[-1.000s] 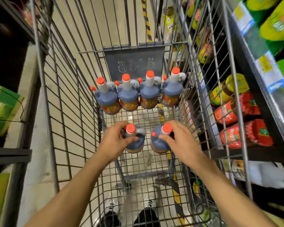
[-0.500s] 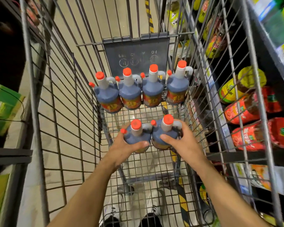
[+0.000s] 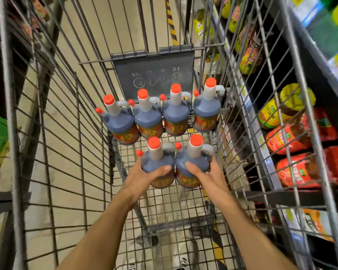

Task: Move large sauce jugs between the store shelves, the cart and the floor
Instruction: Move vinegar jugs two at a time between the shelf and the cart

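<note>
Left hand [image 3: 142,177] grips left sauce jug [image 3: 157,164]; right hand [image 3: 207,175] grips right sauce jug [image 3: 192,162], jugs touching, upright inside wire cart [image 3: 66,133]. Row of four jugs [image 3: 162,115] at 12 o'clock. Store shelves [image 3: 293,137] at 3 o'clock.

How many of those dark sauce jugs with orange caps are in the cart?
6. Four stand in a row at the cart's far end. Two sit nearer, one gripped by the left hand, one by the right hand. None looks hidden.
</note>
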`<state>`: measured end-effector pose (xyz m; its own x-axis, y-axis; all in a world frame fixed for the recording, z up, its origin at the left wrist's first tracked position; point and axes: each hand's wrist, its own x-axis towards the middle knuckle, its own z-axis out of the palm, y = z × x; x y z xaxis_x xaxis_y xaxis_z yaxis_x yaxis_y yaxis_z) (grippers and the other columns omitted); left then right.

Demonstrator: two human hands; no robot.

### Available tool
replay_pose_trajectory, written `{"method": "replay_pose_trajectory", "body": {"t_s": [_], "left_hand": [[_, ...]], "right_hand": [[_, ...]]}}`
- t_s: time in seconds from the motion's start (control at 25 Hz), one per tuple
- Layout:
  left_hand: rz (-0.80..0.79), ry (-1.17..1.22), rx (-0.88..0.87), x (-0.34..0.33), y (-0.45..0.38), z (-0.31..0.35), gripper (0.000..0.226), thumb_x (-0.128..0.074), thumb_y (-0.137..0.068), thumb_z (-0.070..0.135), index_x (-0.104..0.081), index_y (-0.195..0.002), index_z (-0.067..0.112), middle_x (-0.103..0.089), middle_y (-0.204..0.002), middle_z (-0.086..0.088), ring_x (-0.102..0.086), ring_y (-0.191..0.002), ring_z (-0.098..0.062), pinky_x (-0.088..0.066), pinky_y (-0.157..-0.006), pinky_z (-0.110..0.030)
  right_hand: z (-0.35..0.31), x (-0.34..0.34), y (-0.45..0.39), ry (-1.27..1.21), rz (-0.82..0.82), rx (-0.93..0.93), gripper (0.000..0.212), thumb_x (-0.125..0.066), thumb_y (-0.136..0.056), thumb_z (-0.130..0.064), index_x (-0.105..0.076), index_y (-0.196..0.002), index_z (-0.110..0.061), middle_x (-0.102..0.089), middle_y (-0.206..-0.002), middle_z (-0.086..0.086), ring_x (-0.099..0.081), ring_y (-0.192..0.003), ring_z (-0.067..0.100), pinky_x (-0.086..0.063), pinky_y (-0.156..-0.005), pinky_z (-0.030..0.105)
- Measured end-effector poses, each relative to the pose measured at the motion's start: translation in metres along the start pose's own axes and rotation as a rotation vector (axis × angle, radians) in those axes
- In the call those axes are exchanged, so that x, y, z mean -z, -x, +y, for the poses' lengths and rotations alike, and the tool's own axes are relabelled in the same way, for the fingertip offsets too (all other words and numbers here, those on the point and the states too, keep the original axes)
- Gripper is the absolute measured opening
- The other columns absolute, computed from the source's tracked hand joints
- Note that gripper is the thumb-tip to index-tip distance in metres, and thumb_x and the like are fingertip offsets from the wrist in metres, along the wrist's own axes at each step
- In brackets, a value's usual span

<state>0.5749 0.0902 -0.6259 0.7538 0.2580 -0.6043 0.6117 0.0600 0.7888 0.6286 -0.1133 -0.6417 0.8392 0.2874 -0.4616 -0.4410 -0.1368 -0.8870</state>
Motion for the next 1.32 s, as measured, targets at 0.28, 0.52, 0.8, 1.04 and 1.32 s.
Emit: {"method": "replay_pose_trajectory", "body": {"t_s": [0.28,0.52,0.8,1.04,1.32], "left_hand": [[0.042,0.11,0.025,-0.005,-0.007,0.02,0.048,-0.085,-0.071,0.038,-0.07,-0.114,0.023,-0.079,-0.102,0.006,-0.076,-0.089,-0.008,-0.058,-0.071,-0.022],[-0.045,0.162,-0.104,-0.003,0.025,0.067,0.072,-0.084,-0.06,0.054,-0.069,-0.123,0.022,-0.078,-0.111,0.001,-0.075,-0.101,-0.019,-0.058,-0.092,-0.044],[-0.183,0.142,-0.325,0.025,0.117,0.146,0.052,-0.077,-0.077,0.045,-0.068,-0.124,0.026,-0.077,-0.115,0.003,-0.074,-0.104,-0.015,-0.057,-0.086,-0.035],[-0.307,0.12,-0.456,0.056,0.234,0.226,0.033,-0.072,-0.086,0.03,-0.071,-0.117,0.02,-0.079,-0.104,0.001,-0.077,-0.093,-0.017,-0.063,-0.073,-0.028],[-0.511,0.078,-0.539,0.063,0.374,0.282,0.066,-0.084,-0.057,0.067,-0.075,-0.113,0.032,-0.078,-0.109,0.0,-0.076,-0.098,-0.027,-0.058,-0.089,-0.053]], "right_hand": [[-0.011,-0.008,-0.001,-0.198,0.037,-0.011,0.062,-0.078,-0.075,-0.051,-0.055,-0.133,-0.042,-0.072,-0.124,-0.014,-0.071,-0.111,0.009,-0.056,-0.093,0.035],[-0.054,-0.006,0.016,-0.266,0.095,0.069,0.057,-0.077,-0.08,-0.038,-0.059,-0.134,-0.033,-0.076,-0.119,-0.007,-0.074,-0.107,0.017,-0.057,-0.086,0.037],[-0.148,-0.022,0.092,-0.292,0.158,0.238,0.069,-0.079,-0.074,-0.047,-0.06,-0.137,-0.027,-0.074,-0.125,0.0,-0.072,-0.112,0.024,-0.055,-0.098,0.05],[-0.241,-0.046,0.218,-0.335,0.259,0.371,0.06,-0.076,-0.08,-0.035,-0.06,-0.136,-0.022,-0.076,-0.119,0.004,-0.075,-0.104,0.028,-0.062,-0.082,0.041],[-0.315,-0.062,0.396,-0.366,0.491,0.503,0.057,-0.078,-0.079,-0.044,-0.065,-0.131,-0.025,-0.076,-0.118,0.007,-0.074,-0.103,0.032,-0.059,-0.09,0.051]]}}
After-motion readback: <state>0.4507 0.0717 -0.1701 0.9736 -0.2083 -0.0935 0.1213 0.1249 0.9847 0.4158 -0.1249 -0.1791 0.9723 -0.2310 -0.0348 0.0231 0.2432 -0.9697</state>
